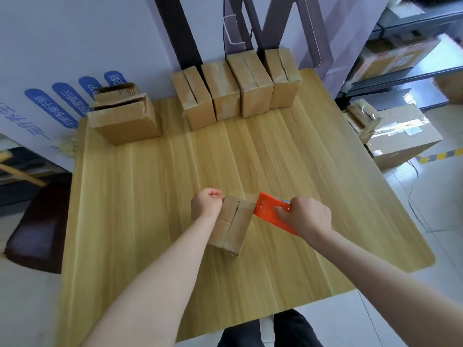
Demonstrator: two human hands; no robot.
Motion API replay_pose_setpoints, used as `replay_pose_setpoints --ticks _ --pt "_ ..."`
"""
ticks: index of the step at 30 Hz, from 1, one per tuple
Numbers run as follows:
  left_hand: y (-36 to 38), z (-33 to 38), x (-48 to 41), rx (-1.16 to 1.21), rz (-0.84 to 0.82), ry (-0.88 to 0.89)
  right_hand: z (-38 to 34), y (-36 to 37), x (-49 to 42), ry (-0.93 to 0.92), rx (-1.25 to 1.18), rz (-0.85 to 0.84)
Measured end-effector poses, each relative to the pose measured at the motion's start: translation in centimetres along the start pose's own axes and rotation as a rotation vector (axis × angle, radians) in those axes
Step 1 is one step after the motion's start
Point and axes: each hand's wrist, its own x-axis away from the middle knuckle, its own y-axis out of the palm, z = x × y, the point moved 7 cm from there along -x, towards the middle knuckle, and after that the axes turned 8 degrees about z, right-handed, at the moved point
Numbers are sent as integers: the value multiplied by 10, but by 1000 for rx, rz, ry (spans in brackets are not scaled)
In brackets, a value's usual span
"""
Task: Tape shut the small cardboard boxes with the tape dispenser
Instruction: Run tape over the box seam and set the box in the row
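Head camera looks down, and nearest to us we see dark legs, cut off by the bottom edge. Two bare arms reach out over the wooden table. The small cardboard box lies near the middle of the table, with its flaps down and a seam showing on top. The left hand sits against the box's far left corner with its fingers curled in tight. We cannot tell if they pinch anything. The right hand wraps its fingers round the orange tape dispenser, whose front end touches the box's right side. This hand hides the roll, and the tape itself is too faint to make out. Farther off, a row of four cardboard boxes stands at the table's far edge, with a torn box at the far left corner. Past the table on the right sit a big carton and blurry shelves, cut off by the frame.
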Motion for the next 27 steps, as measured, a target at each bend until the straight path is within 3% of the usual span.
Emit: replay_pose_setpoints --ticks 5,8,13,18,27 --pt "9 -21 7 -47 -27 -65 -2 -1 -4 -18 -7 32" --pt "7 -37 7 -57 43 -153 -4 -2 -5 -30 -4 52" --pt "-9 -30 42 197 297 147 -17 -5 -8 -76 14 49" --pt "9 -35 54 120 136 207 -35 -7 -12 -152 47 27" --pt "13 -41 48 142 97 145 -72 -22 -19 -285 175 9"
